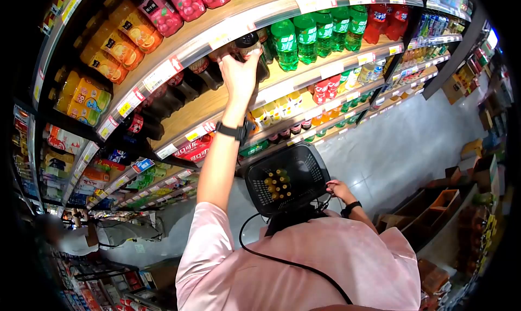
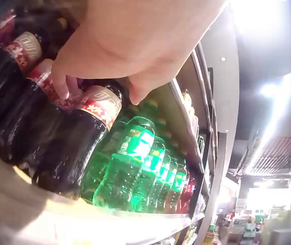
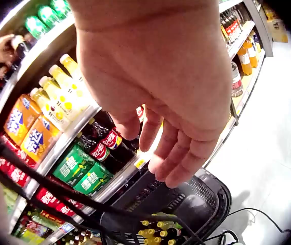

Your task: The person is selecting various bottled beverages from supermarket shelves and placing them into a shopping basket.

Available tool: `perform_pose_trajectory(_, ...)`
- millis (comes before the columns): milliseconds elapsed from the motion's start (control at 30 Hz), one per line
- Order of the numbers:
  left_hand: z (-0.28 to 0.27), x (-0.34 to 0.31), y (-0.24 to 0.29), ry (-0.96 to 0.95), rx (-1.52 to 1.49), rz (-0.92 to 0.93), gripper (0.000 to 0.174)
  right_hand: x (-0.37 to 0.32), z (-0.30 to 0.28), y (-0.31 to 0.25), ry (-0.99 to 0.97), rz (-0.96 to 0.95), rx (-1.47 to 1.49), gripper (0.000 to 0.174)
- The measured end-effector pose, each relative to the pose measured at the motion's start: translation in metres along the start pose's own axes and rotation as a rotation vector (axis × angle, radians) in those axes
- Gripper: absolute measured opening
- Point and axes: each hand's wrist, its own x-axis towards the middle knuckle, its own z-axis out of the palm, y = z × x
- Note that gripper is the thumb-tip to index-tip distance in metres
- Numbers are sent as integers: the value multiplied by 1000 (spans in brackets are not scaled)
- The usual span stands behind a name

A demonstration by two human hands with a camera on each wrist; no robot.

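My left hand (image 1: 239,75) reaches up to a shelf of drinks and grips a dark cola bottle (image 1: 248,42) near its top. In the left wrist view, thumb and fingers lie on either side of the bottle's red and silver label (image 2: 102,104). The bottle stands in a row with other cola bottles (image 2: 20,109); green soda bottles (image 2: 130,163) are beside it. My right hand (image 3: 161,87) hangs beside the black basket (image 1: 260,202) with loosely curled fingers and nothing in them. Several small yellow-topped bottles (image 1: 277,185) lie in the basket.
Orange juice bottles (image 1: 130,26) fill the shelf above. Price tags line the shelf edge (image 1: 163,75). Lower shelves hold green drink packs (image 3: 82,171) and yellow drinks (image 3: 59,97). A black cable (image 1: 293,263) crosses the pink shirt. Another person (image 1: 76,237) is at the lower left.
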Motion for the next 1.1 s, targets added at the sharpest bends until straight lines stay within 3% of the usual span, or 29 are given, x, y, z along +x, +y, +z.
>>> perform_pose_trajectory(33, 1, 12, 9, -48, -106, -41, 71, -2, 3, 0, -8, 8, -52, 23)
perform_pose_trajectory(167, 11, 24, 11, -53, 139, -30, 77, -18, 7, 10, -116, 36, -99, 20)
perform_pose_trajectory(267, 11, 22, 9, -35, 120, -11, 78, -5, -10, 42, -301, 121, 76, 23)
perform_pose_trajectory(333, 6, 19, 14, -73, 64, -87, 76, -10, -8, 31, -231, 102, 11, 23)
perform_pose_trajectory(367, 8, 20, 6, -8, 105, -38, 74, -16, -8, 25, -162, 83, -61, 24)
perform_pose_trajectory(467, -12, 10, 2, -9, 209, -113, 71, -16, -6, 26, -168, 80, -46, 23)
perform_pose_trajectory(500, -23, 3, 6, -6, 174, -211, 66, -21, -4, 21, -149, 104, -76, 23)
perform_pose_trajectory(567, -40, -15, -1, -76, -62, -193, 61, -29, -3, 10, -188, 121, -101, 23)
perform_pose_trajectory(633, -50, -36, 5, 0, -97, -197, 61, -32, 0, -13, -149, 149, -411, 27)
perform_pose_trajectory(700, -50, -54, -13, 113, -383, -88, 54, -12, -13, -18, -140, -51, -459, 37)
perform_pose_trajectory(733, -64, -60, 0, 102, -398, -98, 63, 18, -26, -3, -146, -184, -413, 43)
perform_pose_trajectory(800, -88, -72, 27, 80, -590, -56, 61, -19, -15, -75, 22, -285, -401, 42)
perform_pose_trajectory(867, -116, -82, 64, 60, -683, -70, 54, -52, 0, -143, -38, -507, -351, 47)
perform_pose_trajectory(967, -144, -92, 79, -52, -619, -79, 53, -149, 51, -249, -475, -574, 72, 67)
perform_pose_trajectory(1033, -150, -95, 96, -236, -685, -233, 50, -188, 82, -279, -729, -640, 238, 90)
perform_pose_trajectory(1100, -149, -99, 109, -415, -760, -327, 59, -220, 111, -287, -858, -675, 481, 92)
